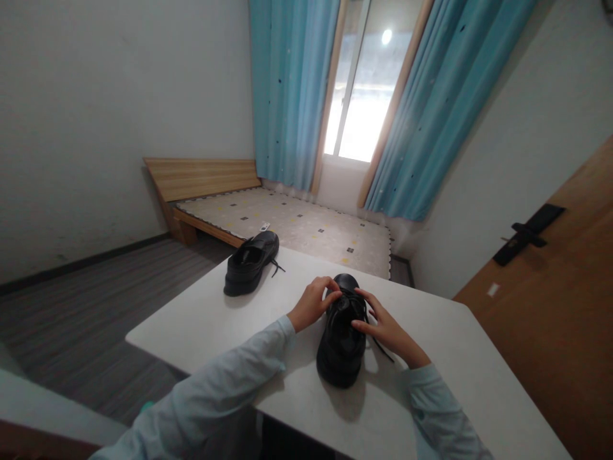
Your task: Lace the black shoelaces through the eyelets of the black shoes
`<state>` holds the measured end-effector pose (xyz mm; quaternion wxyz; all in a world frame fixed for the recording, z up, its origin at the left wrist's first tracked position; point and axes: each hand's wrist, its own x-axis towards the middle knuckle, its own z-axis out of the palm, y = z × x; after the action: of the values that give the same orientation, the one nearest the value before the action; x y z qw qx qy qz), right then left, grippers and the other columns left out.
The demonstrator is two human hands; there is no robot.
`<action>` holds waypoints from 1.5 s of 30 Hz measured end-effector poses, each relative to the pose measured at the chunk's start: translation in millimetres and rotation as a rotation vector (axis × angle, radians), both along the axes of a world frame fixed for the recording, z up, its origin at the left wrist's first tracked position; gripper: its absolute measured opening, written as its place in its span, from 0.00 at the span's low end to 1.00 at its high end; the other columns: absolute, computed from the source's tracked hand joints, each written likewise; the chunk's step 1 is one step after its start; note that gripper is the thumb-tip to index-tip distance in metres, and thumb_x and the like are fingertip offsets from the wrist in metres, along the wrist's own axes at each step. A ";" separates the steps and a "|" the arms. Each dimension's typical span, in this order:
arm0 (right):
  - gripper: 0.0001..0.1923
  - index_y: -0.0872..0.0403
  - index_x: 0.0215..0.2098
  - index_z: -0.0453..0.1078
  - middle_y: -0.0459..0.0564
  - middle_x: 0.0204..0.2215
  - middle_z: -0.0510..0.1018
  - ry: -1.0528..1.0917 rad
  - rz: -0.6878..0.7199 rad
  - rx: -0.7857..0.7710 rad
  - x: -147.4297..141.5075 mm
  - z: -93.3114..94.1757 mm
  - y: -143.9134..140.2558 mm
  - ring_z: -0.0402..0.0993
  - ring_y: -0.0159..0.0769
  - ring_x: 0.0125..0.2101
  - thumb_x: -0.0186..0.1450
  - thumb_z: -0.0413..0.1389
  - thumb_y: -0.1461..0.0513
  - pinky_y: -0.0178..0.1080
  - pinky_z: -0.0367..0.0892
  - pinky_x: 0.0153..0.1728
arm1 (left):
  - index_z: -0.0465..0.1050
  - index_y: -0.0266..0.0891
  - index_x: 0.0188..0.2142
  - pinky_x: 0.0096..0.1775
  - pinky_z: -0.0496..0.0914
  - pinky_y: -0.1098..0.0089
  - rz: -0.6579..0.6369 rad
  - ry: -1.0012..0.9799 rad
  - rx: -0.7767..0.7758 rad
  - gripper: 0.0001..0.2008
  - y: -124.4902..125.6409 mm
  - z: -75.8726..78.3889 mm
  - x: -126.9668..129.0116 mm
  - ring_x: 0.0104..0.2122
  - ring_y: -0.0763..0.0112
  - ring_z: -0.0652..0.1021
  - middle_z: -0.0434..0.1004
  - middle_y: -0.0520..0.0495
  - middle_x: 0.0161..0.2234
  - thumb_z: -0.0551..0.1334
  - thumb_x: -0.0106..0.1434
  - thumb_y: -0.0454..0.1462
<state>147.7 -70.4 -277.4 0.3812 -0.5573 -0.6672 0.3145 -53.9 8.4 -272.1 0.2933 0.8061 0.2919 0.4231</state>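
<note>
On the white table [454, 358], a black shoe [341, 342] stands toe away from the person. The left hand [313, 301] curls over its laces, fingertips pressed together — seemingly pinching a lace, though it's too small to be sure. The right hand [387, 329] rests against the shoe's right side, fingers loosely spread. A second shoe [249, 263] sits beyond and left — well apart.
</note>
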 end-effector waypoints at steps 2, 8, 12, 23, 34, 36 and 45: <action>0.37 0.46 0.59 0.56 0.53 0.60 0.59 -0.008 0.000 0.000 -0.7 1.0 0.0 0.55 0.48 0.60 0.54 0.62 0.51 0.54 0.51 0.59 | 0.68 0.38 0.32 0.43 0.66 0.67 -0.001 -0.009 -0.008 0.07 -1.2 0.6 0.3 0.37 0.67 0.72 0.74 0.48 0.33 0.58 0.62 0.40; 0.38 0.47 0.59 0.53 0.54 0.61 0.57 -0.051 0.023 -0.021 -0.9 2.2 0.4 0.53 0.48 0.61 0.55 0.61 0.49 0.55 0.51 0.58 | 0.67 0.37 0.32 0.40 0.67 0.68 -0.050 -0.061 -0.108 0.08 -1.9 1.0 1.3 0.36 0.68 0.73 0.73 0.48 0.32 0.57 0.63 0.41; 0.39 0.47 0.60 0.52 0.54 0.62 0.56 -0.060 0.025 -0.021 0.0 0.1 1.2 0.52 0.48 0.61 0.55 0.60 0.48 0.55 0.51 0.59 | 0.67 0.37 0.32 0.39 0.67 0.70 -0.094 -0.099 -0.160 0.09 -0.7 -0.6 1.7 0.33 0.71 0.73 0.72 0.50 0.30 0.58 0.62 0.41; 0.38 0.45 0.60 0.51 0.53 0.62 0.55 -0.072 0.031 -0.018 2.2 -2.6 -0.1 0.51 0.47 0.61 0.56 0.59 0.49 0.54 0.51 0.59 | 0.65 0.37 0.34 0.43 0.68 0.67 -0.199 -0.152 -0.247 0.07 0.4 0.4 -0.1 0.35 0.73 0.73 0.71 0.51 0.33 0.62 0.56 0.35; 0.38 0.46 0.60 0.52 0.54 0.62 0.55 -0.070 0.030 -0.019 1.9 -1.1 -0.3 0.52 0.47 0.61 0.56 0.59 0.49 0.55 0.51 0.59 | 0.62 0.37 0.32 0.39 0.68 0.69 -0.293 -0.311 -0.329 0.11 4.3 -5.7 3.0 0.34 0.72 0.73 0.69 0.50 0.32 0.62 0.58 0.41; 0.38 0.46 0.60 0.52 0.54 0.62 0.55 -0.072 0.033 -0.021 1.7 -1.1 -0.2 0.51 0.47 0.61 0.56 0.60 0.49 0.55 0.50 0.59 | 0.62 0.37 0.32 0.37 0.67 0.71 -0.289 -0.309 -0.330 0.12 4.8 -6.2 3.3 0.33 0.73 0.73 0.69 0.50 0.31 0.62 0.58 0.41; 0.38 0.46 0.60 0.52 0.54 0.62 0.56 -0.074 0.028 -0.014 1.5 -1.2 -0.4 0.52 0.48 0.61 0.56 0.59 0.48 0.55 0.51 0.59 | 0.63 0.36 0.31 0.32 0.65 0.73 -0.252 -0.279 -0.320 0.09 6.8 -4.8 2.3 0.31 0.74 0.72 0.70 0.50 0.31 0.62 0.58 0.39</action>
<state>149.3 -70.8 -278.6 0.3478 -0.5620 -0.6864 0.3034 -51.6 15.2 -276.9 0.5051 0.7134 0.2090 0.4386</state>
